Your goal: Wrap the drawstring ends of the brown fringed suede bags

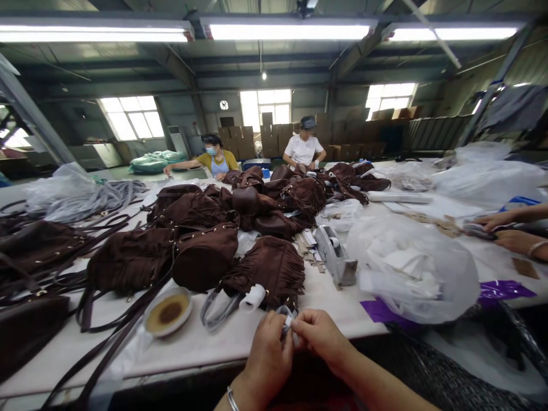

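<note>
My left hand is closed around a bundled grey strip, perhaps a wrapped strap, at the table's front edge. My right hand pinches a small white piece on the same bundle, its thumb and forefinger pressed together. Just beyond my hands lies a brown fringed bag, partly behind the strip. To the left are a small white roll and a looped grey strip. A white bowl holds yellowish liquid with a dark brown middle.
Brown bags pile across the table, with long straps at left. A tape dispenser stands beside a large clear plastic bag. A co-worker's hands handle something at right. Two people work across the table.
</note>
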Tool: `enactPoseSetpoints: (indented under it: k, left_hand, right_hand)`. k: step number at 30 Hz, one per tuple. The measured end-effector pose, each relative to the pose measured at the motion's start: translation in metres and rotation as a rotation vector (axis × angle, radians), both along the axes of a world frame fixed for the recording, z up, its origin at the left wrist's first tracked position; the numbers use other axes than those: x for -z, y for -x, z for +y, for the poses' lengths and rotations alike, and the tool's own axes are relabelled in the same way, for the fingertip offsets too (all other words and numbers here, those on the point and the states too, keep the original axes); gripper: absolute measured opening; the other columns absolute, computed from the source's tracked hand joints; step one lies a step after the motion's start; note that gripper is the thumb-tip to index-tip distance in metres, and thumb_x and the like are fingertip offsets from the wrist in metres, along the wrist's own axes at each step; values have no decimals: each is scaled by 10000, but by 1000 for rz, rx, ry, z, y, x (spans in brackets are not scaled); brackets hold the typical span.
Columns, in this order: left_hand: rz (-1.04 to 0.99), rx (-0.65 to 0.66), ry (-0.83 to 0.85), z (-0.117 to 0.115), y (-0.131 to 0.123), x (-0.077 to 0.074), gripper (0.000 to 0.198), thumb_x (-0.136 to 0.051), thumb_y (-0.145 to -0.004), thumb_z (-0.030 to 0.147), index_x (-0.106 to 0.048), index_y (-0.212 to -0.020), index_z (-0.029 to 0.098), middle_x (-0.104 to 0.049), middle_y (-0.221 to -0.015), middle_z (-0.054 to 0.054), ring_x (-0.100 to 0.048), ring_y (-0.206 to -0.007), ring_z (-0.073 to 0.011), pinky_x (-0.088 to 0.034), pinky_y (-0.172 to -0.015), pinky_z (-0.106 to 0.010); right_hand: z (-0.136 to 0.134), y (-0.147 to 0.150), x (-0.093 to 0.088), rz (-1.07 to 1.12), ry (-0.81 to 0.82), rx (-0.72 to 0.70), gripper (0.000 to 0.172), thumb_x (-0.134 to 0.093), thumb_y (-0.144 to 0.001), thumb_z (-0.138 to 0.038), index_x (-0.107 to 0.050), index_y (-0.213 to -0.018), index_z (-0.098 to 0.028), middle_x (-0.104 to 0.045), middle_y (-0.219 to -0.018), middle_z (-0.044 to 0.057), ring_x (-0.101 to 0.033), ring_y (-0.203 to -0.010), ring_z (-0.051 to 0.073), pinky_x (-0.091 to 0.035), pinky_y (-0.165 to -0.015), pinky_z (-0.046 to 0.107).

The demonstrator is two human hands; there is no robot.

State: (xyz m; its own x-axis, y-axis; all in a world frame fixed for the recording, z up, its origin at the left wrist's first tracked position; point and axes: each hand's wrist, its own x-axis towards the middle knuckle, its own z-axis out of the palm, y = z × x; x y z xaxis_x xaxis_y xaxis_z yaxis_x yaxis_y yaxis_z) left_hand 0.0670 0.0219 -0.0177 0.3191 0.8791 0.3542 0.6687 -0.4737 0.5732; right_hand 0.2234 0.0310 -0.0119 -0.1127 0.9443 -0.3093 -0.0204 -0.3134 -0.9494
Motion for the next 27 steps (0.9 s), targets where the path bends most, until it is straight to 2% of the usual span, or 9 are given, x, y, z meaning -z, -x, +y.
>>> enactPoseSetpoints:
  k: [5, 10, 13, 15, 18, 21, 27]
  left_hand:
    - [37, -4, -168, -2, 1, 9, 162, -470, -888, 96, -600, -942, 176, -626, -886, -101, -602, -838, -252, -544, -737, -412]
    - [-23, -23, -357, -1, 0, 13, 321, -461, -921, 104, -510, -1237, 141, -667, -1010, -134, -654, -916, -238, -574, -801, -388]
    - [49, 14, -382, 0, 2, 11, 218, -446, -946, 122, -569, -1115, 180, -660, -889, -86, -643, -802, -227, -561, -707, -362]
    - [74, 16, -371, 1, 3, 10, 179, -449, -951, 133, -596, -1034, 191, -649, -833, -70, -629, -759, -229, -548, -674, -362]
    - [11, -20, -320, 3, 4, 12, 189, -489, -941, 150, -607, -1087, 173, -679, -903, -96, -652, -825, -241, -557, -741, -378]
    - [-106, -59, -194, 2, 2, 12, 187, -515, -933, 172, -626, -1084, 175, -702, -946, -102, -674, -868, -234, -558, -800, -365]
    - [-362, -114, 186, -2, -5, -12, 204, -559, -925, 313, -680, -1020, 179, -729, -980, -108, -685, -917, -243, -541, -845, -355]
  right_hand:
    - [1, -4, 4, -47, 37, -34, 448, -725, -639, -593, -513, -602, -200, -477, -420, -67, -317, -363, 54, -185, -391, 217]
    - [1, -2, 5, -114, 89, 12, 463, -712, -643, -604, -464, -586, -216, -456, -409, -73, -298, -350, 52, -165, -378, 217]
    - [-2, 0, 6, -112, 92, 60, 478, -714, -648, -611, -450, -573, -219, -428, -401, -80, -290, -347, 50, -160, -376, 218]
    - [-5, 2, 5, -54, 77, 54, 449, -709, -663, -591, -485, -602, -207, -475, -444, -68, -333, -368, 56, -191, -380, 210]
    - [-9, 2, 3, 38, 43, 39, 364, -710, -677, -505, -562, -669, -172, -572, -547, -35, -413, -424, 63, -264, -404, 194]
    - [-9, 3, 2, 62, 35, 80, 324, -726, -662, -444, -597, -713, -151, -599, -576, -27, -421, -431, 58, -291, -413, 192]
    - [-6, 8, 0, 136, 52, 158, 403, -773, -627, -472, -570, -790, -163, -575, -551, -53, -403, -424, 59, -275, -395, 187]
